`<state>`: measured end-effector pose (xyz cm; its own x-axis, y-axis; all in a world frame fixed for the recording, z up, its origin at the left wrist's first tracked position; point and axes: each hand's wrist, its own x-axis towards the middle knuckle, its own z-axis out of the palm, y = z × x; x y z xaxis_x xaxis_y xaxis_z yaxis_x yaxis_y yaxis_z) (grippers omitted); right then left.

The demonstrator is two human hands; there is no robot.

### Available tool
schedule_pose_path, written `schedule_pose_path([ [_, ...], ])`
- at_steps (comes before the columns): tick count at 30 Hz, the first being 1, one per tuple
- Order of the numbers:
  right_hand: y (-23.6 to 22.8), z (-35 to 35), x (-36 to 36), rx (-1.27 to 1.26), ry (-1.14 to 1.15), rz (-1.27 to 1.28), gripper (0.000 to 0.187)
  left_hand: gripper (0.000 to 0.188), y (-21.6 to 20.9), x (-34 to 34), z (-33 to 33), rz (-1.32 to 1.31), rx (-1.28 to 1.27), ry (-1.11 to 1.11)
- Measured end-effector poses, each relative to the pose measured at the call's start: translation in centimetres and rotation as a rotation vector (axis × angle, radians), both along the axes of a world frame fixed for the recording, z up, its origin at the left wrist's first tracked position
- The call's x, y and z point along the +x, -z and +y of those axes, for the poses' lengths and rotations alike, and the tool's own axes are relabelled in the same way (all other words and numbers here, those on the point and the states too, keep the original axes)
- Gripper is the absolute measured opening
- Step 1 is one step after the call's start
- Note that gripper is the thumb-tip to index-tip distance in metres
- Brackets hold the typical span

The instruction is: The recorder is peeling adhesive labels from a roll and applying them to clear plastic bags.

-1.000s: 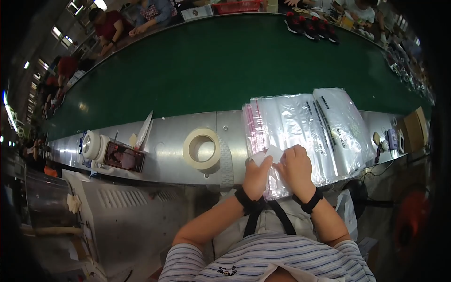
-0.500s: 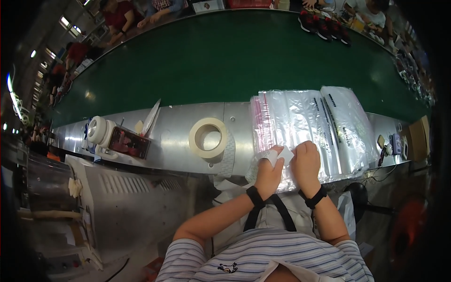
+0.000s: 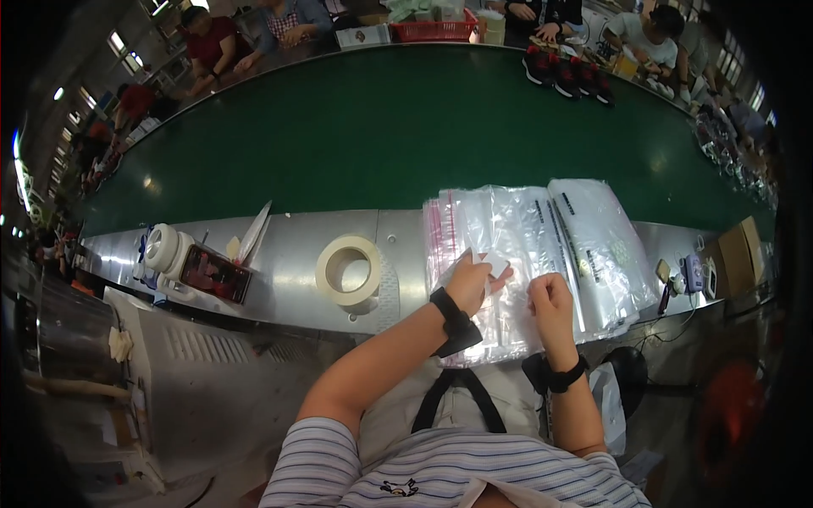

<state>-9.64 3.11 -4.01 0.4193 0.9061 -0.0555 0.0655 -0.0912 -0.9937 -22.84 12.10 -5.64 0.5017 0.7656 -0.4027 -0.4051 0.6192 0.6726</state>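
Above a stack of clear plastic zip bags (image 3: 494, 222), my left hand (image 3: 468, 286) is closed on a small piece of white paper (image 3: 493, 264), which sticks out past the fingers. My right hand (image 3: 552, 303) is just to its right over the same bags, fingers curled together. Whatever those fingers may pinch is hidden or too small to make out. Some bags at the right of the stack lie folded over. Left of the bags is a cream-coloured roll (image 3: 325, 271), and a pale patterned strip (image 3: 388, 292) hangs beside it over the metal edge.
Scissors (image 3: 256, 230), a phone (image 3: 216, 275) and a white bottle (image 3: 163, 249) sit on the metal ledge at left. At right are a cardboard box (image 3: 738, 258) and small items. Beyond the green belt (image 3: 330, 135) are dark red-and-black shoes (image 3: 566, 74), a red basket (image 3: 436, 30) and several people.
My hands have moved apart; the right has drawn away from the paper and its fingers are curled. The left keeps the paper. The whole view has shifted slightly.
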Motion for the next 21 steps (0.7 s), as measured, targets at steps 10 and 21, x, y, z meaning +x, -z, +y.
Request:
schedule_pose_path([
  [10, -1.9, 0.2, 0.7, 0.192, -0.361, -0.246, 0.017, 0.031, -0.8, 1.0, 0.2, 0.064, 0.008, 0.231],
  [21, -1.2, -0.9, -2.5, 0.344, -0.571, -1.04, 0.026, 0.032, -1.3, -7.9, -6.0, 0.123, 0.147, -0.098],
])
